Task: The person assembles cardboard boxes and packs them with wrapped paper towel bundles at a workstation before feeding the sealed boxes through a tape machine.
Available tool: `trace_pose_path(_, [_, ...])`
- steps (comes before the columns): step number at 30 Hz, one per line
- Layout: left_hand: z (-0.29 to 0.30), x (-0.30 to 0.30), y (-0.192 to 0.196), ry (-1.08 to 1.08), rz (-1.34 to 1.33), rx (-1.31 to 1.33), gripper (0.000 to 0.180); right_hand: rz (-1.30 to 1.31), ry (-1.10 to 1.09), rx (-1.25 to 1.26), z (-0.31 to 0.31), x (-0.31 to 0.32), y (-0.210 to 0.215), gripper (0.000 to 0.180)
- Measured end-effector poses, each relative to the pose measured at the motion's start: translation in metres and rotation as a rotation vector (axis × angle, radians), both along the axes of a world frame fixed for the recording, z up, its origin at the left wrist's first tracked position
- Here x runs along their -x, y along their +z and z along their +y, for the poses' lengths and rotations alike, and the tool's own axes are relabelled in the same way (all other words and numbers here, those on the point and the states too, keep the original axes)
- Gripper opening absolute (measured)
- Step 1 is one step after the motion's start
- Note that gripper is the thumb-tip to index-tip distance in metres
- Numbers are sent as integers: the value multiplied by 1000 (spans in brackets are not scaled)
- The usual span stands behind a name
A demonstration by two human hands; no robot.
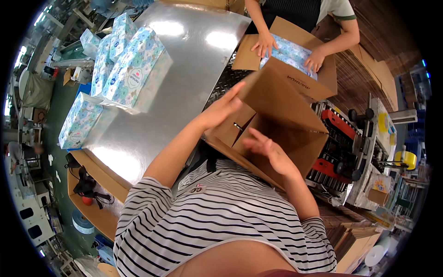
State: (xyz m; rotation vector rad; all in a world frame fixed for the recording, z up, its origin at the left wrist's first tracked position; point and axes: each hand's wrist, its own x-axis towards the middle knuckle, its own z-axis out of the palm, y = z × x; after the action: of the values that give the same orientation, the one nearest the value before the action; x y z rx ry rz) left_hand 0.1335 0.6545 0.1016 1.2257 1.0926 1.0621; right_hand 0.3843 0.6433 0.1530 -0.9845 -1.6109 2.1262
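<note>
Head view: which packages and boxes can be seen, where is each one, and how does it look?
Open cardboard box: centre, brown, left hand and right hand at its flaps.
Second cardboard box: upper right, another person pressing blue patterned packs inside.
Wrapped tissue bundles: upper left on the metal table, blue floral.

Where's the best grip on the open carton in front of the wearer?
Probably by two opposite side walls, just below the top rim, one hand per side. The carton is open, tilted toward the wearer, its flaps loose, so flaps make a poor hold. The left hand already lies flat against the left flap; the right hand is at the near rim, fingers spread.
</note>
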Motion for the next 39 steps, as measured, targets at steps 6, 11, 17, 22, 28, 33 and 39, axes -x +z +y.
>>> trace_pose_path(6, [-19, 37, -5, -75, 464, 328, 85, -1129, -375, -1065, 8, -76, -49, 64])
trace_pose_path(11, [-14, 65, -61, -92, 122, 149, 74, -909, -438, -558, 16, -175, -83, 42])
trace_pose_path(17, [-30, 29, -162, 210, 365, 115, 59, -783, -522, -426, 18, -236, -88, 45])
trace_pose_path(22, [-19, 15, -179, 237, 1305, -132, 48, -876, -371, -570, 21, -166, -57, 45])
trace_pose_path(28, [-19, 68, -55, -199, 957, -339, 27, -842, -295, -457, -2, -107, -76, 46])
trace_pose_path(33, [-28, 202, 6, 413, 1015, -446, 33, -1153, -189, -1109, 24, -96, -31, 49])
trace_pose_path(39, [-50, 423, -16, 1081, 1362, 4, 53, -410, -42, -656, 53, 104, -12, 51])
